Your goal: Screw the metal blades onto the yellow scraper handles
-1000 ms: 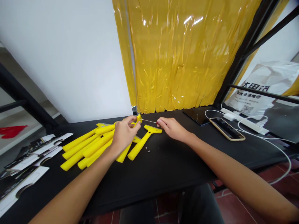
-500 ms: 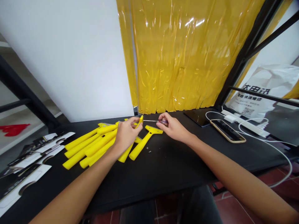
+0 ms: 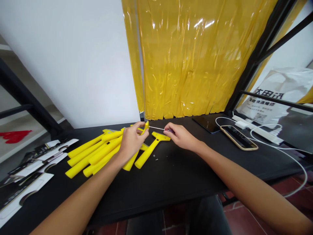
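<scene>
My left hand (image 3: 134, 135) is closed around a yellow scraper (image 3: 147, 125), its head turned edge-on and its handle mostly hidden behind the fingers. My right hand (image 3: 179, 133) grips the handle of a screwdriver (image 3: 156, 128), whose thin metal shaft points left and meets the scraper's head. A single yellow scraper (image 3: 151, 148) lies on the black table just below the screwdriver. Left of it, several more yellow scrapers (image 3: 95, 153) are heaped, partly covered by my left hand and forearm. Small screws (image 3: 156, 159) rest on the table near the single scraper.
Printed cardboard sleeves (image 3: 36, 182) lie at the table's left edge. To the right are a phone (image 3: 238, 137), a dark tablet (image 3: 206, 125), a power strip (image 3: 259, 130) and a looping white cable (image 3: 297, 163). A yellow plastic curtain (image 3: 190, 65) hangs behind the table.
My right hand has shifted slightly, tilting the screwdriver so its handle sits a little lower. The left hand and scraper have barely moved.
</scene>
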`<state>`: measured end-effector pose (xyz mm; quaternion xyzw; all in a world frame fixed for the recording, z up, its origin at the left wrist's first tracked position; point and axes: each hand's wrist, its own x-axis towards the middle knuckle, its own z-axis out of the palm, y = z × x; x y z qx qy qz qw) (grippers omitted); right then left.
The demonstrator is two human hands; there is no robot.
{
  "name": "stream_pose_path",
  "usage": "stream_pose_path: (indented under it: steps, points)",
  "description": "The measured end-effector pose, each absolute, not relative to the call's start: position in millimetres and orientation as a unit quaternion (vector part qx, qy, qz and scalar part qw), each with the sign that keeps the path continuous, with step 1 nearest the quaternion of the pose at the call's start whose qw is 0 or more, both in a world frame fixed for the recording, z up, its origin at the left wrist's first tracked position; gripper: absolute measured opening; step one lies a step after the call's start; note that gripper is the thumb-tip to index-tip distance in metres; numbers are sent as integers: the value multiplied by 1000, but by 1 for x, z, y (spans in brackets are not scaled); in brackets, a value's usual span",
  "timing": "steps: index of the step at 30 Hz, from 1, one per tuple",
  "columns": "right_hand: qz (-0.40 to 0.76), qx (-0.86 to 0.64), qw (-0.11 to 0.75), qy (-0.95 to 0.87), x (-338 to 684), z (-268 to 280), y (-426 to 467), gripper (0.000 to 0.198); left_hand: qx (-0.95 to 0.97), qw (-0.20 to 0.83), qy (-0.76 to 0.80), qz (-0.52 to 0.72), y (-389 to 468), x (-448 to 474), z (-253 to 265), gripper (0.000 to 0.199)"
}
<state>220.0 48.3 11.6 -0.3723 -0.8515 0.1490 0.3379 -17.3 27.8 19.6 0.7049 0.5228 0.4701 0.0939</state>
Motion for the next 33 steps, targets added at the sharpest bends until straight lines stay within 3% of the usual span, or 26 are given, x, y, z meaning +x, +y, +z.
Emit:
stream_pose_path:
  steps: [5,9,11,17,22,26,30,33]
  points:
    - [114,-396,298,-861,223,11,52,30,706,93,524,467,25,-15,21,27]
    - [164,-378,310,-857,221,11,50,33,717,62,520,461,25,-15,19,27]
    - [243,-361,324,-840,219,11,48,38,719,36,522,457,25,-16,19,26]
    - [651,-323,295,-621,215,13,45,40,728,-26,506,463,23,-18,21,28]
    - [778,-256,242,-520,219,13,48,36,739,-51,492,458,21,-18,22,31]
    - [745,-262,261,-555,221,14,48,33,759,-56,502,411,26,-23,24,32]
    - [641,-248,284,-669,221,15,45,27,731,-2,508,455,35,-32,30,25]
    - [488,-246,320,-774,216,11,41,16,666,125,510,530,38,-36,37,23]
